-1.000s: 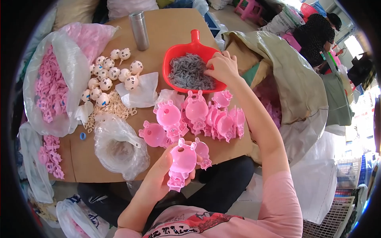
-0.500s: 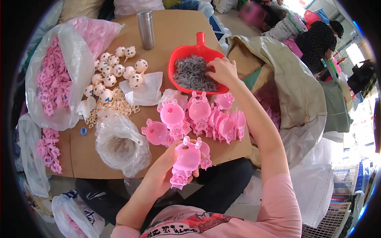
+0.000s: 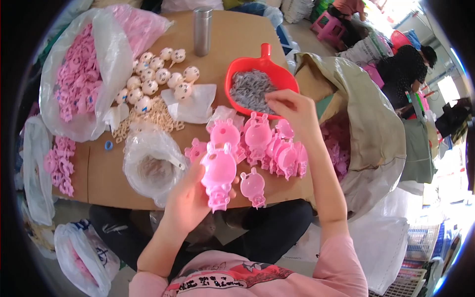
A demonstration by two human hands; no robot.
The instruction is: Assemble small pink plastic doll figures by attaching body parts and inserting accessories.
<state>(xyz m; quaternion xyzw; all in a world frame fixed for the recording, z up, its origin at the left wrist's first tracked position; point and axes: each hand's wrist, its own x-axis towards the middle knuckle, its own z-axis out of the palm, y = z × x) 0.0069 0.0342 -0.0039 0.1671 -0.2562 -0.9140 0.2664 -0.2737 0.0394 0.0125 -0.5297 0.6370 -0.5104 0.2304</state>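
My left hand (image 3: 186, 202) holds a pink plastic figure shell (image 3: 219, 168) with two ears and a rounded hollow head, raised over the near table edge. A smaller pink shell (image 3: 253, 185) lies just right of it. My right hand (image 3: 299, 110) is over the near right rim of a red scoop-shaped pan (image 3: 265, 51), thumb and fingers pinched together. Whatever is between those fingertips is too small to make out. Small grey pieces (image 3: 251, 88) fill the pan. Between my hands and the pan, several more pink shells (image 3: 258, 137) stand clustered.
Left on the cardboard-covered table (image 3: 106, 183) are white printed balls (image 3: 149, 87), beige small parts (image 3: 151, 115), a clear bag (image 3: 148, 166) and a sack of pink parts (image 3: 76, 74). A steel flask (image 3: 202, 32) stands behind. A large sack (image 3: 376, 128) flanks my right arm; another person (image 3: 403, 54) sits beyond.
My right hand has drawn back from the grey pieces toward the pan's near rim, fingers pinched. My left hand has moved left and up with the pink shell. The whole view has shifted slightly.
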